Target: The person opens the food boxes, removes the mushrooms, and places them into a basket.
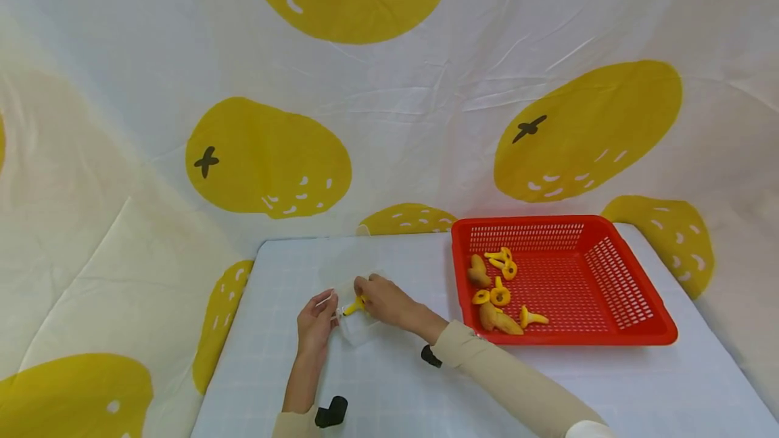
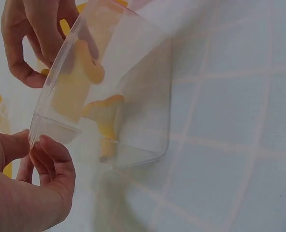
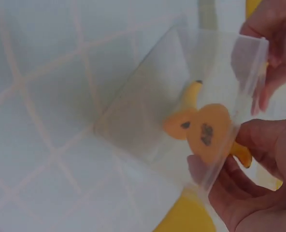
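Note:
A clear plastic box (image 1: 360,335) stands on the white cloth, left of the basket. My left hand (image 1: 316,322) pinches its rim between thumb and fingers, as the left wrist view shows. At the box's opposite side, my right hand (image 1: 386,299) pinches the stem of a yellow chanterelle mushroom (image 3: 210,130), whose round cap with a dark patch shows through the clear wall. A second chanterelle mushroom (image 2: 107,121) lies inside the box, close to the first. My right fingers partly hide the held stem.
On the right of the table (image 1: 389,397) is a red plastic basket (image 1: 566,340). Its left part holds several yellow mushrooms (image 1: 500,295) and brown mushroom-shaped pieces (image 1: 499,321). Behind the table hangs a white cloth (image 1: 414,120) printed with yellow fruit.

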A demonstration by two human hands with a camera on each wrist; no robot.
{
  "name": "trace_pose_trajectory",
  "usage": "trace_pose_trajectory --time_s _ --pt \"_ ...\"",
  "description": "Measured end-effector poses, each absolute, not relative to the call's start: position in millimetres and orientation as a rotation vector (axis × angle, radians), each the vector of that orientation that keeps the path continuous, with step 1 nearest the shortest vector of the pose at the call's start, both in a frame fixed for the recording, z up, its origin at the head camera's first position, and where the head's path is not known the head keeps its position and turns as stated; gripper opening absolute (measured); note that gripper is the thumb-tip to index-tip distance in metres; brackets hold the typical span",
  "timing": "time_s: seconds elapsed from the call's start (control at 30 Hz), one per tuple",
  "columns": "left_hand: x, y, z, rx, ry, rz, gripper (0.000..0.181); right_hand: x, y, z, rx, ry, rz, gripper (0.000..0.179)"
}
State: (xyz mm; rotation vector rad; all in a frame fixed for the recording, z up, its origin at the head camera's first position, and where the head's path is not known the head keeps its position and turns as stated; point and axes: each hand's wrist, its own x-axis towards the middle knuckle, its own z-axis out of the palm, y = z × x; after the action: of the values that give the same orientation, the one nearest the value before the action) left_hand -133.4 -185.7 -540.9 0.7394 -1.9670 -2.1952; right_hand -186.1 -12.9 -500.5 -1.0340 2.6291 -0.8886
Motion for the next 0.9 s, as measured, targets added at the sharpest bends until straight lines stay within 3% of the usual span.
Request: trace_pose_trajectory --time_s 0.17,0.4,0.9 --pt "-133.2 -186.3 -541.8 0.740 -1.993 -2.177 0.040 -189.9 -2.0 -493.6 -1.028 2.514 -1.099 0.031" --pt "-133.6 -186.8 -543.1 0.749 -2.004 -2.164 0.039 -201.5 16.7 -482.4 -0.904 2.386 -1.265 0.025" --pt "-132.0 -187.3 -539.8 0.786 -2.045 -2.151 0.041 -221.8 94.9 -456.9 -0.631 2.165 -1.387 0.032"
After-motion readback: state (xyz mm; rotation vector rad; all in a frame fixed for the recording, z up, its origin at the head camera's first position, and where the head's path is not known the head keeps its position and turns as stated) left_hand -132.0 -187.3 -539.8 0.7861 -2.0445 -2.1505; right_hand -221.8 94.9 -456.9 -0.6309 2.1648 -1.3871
